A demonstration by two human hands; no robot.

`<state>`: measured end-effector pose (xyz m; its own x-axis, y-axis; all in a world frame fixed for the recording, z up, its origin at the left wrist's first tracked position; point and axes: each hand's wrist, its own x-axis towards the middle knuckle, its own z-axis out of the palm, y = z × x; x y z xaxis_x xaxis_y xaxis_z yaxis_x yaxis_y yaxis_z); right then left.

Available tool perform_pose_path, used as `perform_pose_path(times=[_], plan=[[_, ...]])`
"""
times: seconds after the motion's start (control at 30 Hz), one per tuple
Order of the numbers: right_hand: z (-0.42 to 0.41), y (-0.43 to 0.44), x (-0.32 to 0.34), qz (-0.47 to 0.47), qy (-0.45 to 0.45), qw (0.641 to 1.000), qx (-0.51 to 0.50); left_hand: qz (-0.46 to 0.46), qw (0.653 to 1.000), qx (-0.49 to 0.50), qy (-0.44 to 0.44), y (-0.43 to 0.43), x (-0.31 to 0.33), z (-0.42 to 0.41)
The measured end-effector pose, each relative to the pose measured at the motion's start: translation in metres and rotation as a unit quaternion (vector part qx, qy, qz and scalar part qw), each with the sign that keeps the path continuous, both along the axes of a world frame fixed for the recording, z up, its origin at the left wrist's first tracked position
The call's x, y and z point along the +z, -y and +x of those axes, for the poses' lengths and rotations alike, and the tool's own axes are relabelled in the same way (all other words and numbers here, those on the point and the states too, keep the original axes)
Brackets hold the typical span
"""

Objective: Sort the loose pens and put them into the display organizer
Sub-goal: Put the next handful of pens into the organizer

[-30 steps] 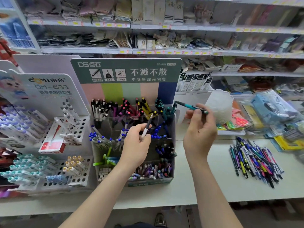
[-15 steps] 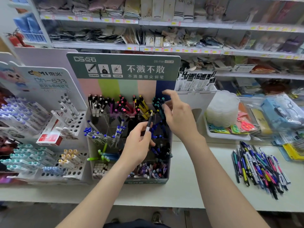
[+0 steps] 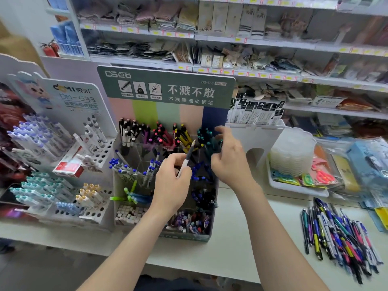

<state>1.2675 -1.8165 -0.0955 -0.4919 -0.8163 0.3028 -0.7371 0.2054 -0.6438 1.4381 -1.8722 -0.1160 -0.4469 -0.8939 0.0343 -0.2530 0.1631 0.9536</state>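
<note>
Shop aisle: stocked shelves [image 3: 252, 43] run across the far side, & a white counter [image 3: 241, 238] sits in front of us w/ the display organizer [image 3: 168, 91] at centre-left. The loose pens [image 3: 340, 238] lie in a mixed heap on the counter, near right, well apart from the organizer.

Our left hand [image 3: 171, 181] pinches a grey-and-white pen [image 3: 185, 160] btwn thumb & fingertips, low on the barrel. The pen's other end slants up & to the right over the organizer's middle. Our right hand [image 3: 228, 162] hovers at the far-right slot by the teal pens [image 3: 204, 133], fingers loosely curled, forefinger raised. Whether it nips a pen there we can't tell; too blurred.

Step in hand, as we judge it: slot the grey-and-white pen w/ its match. Best candidate looks like the black-and-white pens [image 3: 128, 131] in the far-left slot, so we'd check colour first, not drop it in the nearest gap. To do it well, turn it upright, same end up as its neighbours, & lower it into a gap btwn them. Let go only once it stands. The right hand should clear out sideways so our wrists don't knock the back row.
</note>
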Motion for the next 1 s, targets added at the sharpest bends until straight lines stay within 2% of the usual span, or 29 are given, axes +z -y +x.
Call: perform_pose_path(times=[0.07,0.2,0.33,0.43,0.53,0.63,0.73,0.8,0.9,1.0], plan=[[-0.007,-0.002,-0.002,0.044,-0.006,0.999,0.014,0.008,1.0,-0.021,-0.009,0.0,0.005,-0.006],[-0.021,0.004,0.0,0.03,0.019,0.999,0.028,0.041,0.998,-0.055,-0.002,0.006,0.013,-0.023],[-0.02,0.013,-0.003,0.025,-0.099,0.995,-0.004,0.043,0.996,-0.075,-0.009,0.007,0.018,-0.033],[-0.027,0.016,-0.001,0.0,-0.03,0.999,0.012,0.032,0.996,-0.078,-0.005,0.012,0.02,-0.036],[-0.027,0.017,0.003,-0.017,-0.065,0.998,-0.003,0.0,0.996,-0.085,-0.022,0.014,0.026,-0.036],[-0.025,0.016,0.007,-0.041,-0.02,0.999,0.03,-0.049,0.998,-0.043,-0.009,0.019,0.022,-0.034],[-0.023,0.013,0.008,-0.032,0.01,0.999,0.005,-0.05,0.999,-0.012,-0.001,0.024,0.013,-0.031],[-0.012,0.01,0.006,-0.063,0.006,0.998,-0.02,-0.039,0.999,-0.012,-0.01,0.024,0.011,-0.028],[0.013,0.006,0.007,-0.184,-0.045,0.98,-0.061,-0.002,0.999,-0.016,-0.05,0.024,0.016,-0.024],[0.038,0.003,0.009,-0.193,-0.025,0.979,0.061,0.071,0.99,-0.007,-0.122,0.022,0.025,-0.018]])
